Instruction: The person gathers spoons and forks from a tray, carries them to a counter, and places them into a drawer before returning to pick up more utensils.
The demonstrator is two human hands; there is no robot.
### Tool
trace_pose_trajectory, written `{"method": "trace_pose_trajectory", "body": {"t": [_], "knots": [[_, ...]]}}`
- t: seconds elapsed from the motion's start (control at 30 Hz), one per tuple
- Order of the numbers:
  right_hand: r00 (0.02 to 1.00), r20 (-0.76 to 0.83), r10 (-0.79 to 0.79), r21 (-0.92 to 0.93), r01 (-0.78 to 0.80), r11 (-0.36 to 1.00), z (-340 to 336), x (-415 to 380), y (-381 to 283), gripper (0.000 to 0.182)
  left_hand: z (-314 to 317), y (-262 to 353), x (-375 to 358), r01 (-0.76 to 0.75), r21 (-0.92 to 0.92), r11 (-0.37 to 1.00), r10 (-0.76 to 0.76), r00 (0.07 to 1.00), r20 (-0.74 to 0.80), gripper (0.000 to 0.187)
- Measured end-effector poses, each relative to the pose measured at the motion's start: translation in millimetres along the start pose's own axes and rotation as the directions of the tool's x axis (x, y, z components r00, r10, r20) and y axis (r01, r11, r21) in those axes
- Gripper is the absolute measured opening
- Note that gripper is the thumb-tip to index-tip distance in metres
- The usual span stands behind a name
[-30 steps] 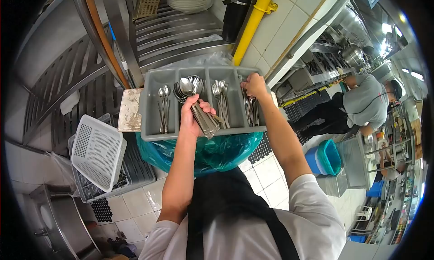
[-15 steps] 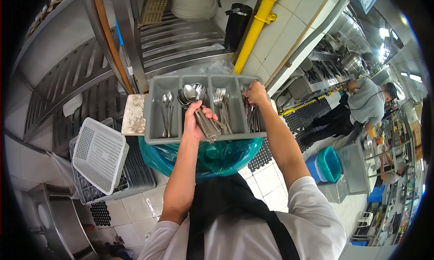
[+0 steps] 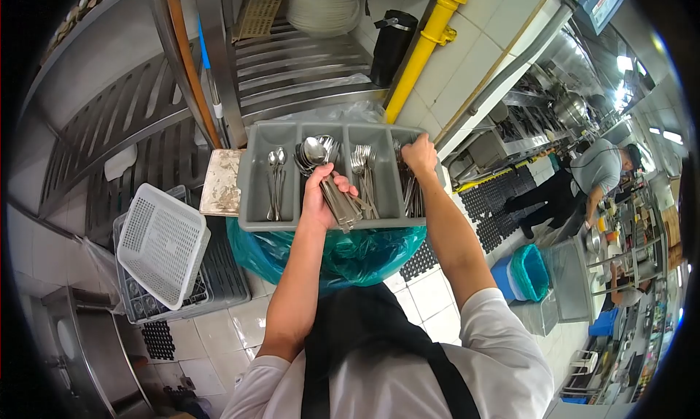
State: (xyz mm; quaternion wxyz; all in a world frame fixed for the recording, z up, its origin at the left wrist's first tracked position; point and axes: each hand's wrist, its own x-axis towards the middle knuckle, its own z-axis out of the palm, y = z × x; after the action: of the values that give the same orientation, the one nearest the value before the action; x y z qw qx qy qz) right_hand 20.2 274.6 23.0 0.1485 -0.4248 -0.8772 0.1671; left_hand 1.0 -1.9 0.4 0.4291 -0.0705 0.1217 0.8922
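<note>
A grey cutlery tray [image 3: 257, 182] with several long compartments lies in front of me. My left hand [image 3: 321, 198] is closed around a bundle of spoons [image 3: 315, 152], bowls up and handles pointing down past the tray's near edge. Two small teaspoons [image 3: 274, 177] are in the leftmost compartment. Right of the bundle, forks [image 3: 364, 173] fill part of another compartment. My right hand [image 3: 421, 157] is closed at the far end of the rightmost compartment, over knife-like handles [image 3: 410, 194]; what its fingers grip is hidden.
Under the tray is a bin lined with a green bag [image 3: 328, 251]. A white perforated basket [image 3: 160, 244] rests on dark racks at left. A yellow pipe [image 3: 417, 62] and a black flask [image 3: 392, 47] stand behind. A person [image 3: 594, 175] works further right.
The tray and both hands appear slightly shifted right as the view moves. My left hand keeps the spoons. My right hand stays at the rightmost compartment. The person at right stands a bit differently.
</note>
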Motion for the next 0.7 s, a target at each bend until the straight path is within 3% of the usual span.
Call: {"method": "trace_pose_trajectory", "body": {"t": [0.17,0.27,0.37,0.47,0.5,0.53,0.6,0.7], "knots": [[0.975,-0.136,0.176,0.281,-0.132,0.951,-0.5,13.5,0.1,0.04,1.7,0.6,-2.2,-0.008,0.019,1.0,0.008,1.0,0.007,0.029],[0.97,-0.237,0.053,0.414,0.051,0.909,-5.7,39.7,6.2,0.028,1.2,-0.2,-0.7,-0.002,0.019,1.0,0.002,1.0,0.009,0.028],[0.974,-0.223,-0.031,0.72,0.186,0.669,-44.4,28.7,-26.3,0.017,1.4,-0.1,-1.6,-0.011,0.033,0.999,0.011,1.0,0.003,0.028],[0.978,-0.139,-0.153,0.796,0.202,0.571,-61.9,15.6,-52.0,0.017,-0.3,0.2,-0.3,-0.011,0.04,0.999,0.011,1.0,0.007,0.028],[0.977,-0.044,-0.209,0.868,0.141,0.476,-59.3,12.5,-54.7,0.019,-0.9,-0.3,-0.1,-0.016,0.044,0.999,0.016,1.0,0.001,0.028],[0.971,0.111,-0.21,0.855,0.014,0.519,-69.9,-7.9,-67.2,0.02,-1.0,-0.5,0.2,-0.022,0.049,0.999,0.022,1.0,-0.004,0.028],[0.922,0.282,-0.267,0.829,-0.093,0.552,-37.0,-9.4,-59.2,0.02,-0.8,-0.4,0.3,-0.009,0.034,0.999,0.009,1.0,-0.01,0.027],[0.865,0.405,-0.296,0.733,-0.114,0.67,3.2,-32.0,-47.6,0.026,-1.4,0.4,0.2,-0.005,0.037,0.999,0.005,1.0,0.016,0.027]]}}
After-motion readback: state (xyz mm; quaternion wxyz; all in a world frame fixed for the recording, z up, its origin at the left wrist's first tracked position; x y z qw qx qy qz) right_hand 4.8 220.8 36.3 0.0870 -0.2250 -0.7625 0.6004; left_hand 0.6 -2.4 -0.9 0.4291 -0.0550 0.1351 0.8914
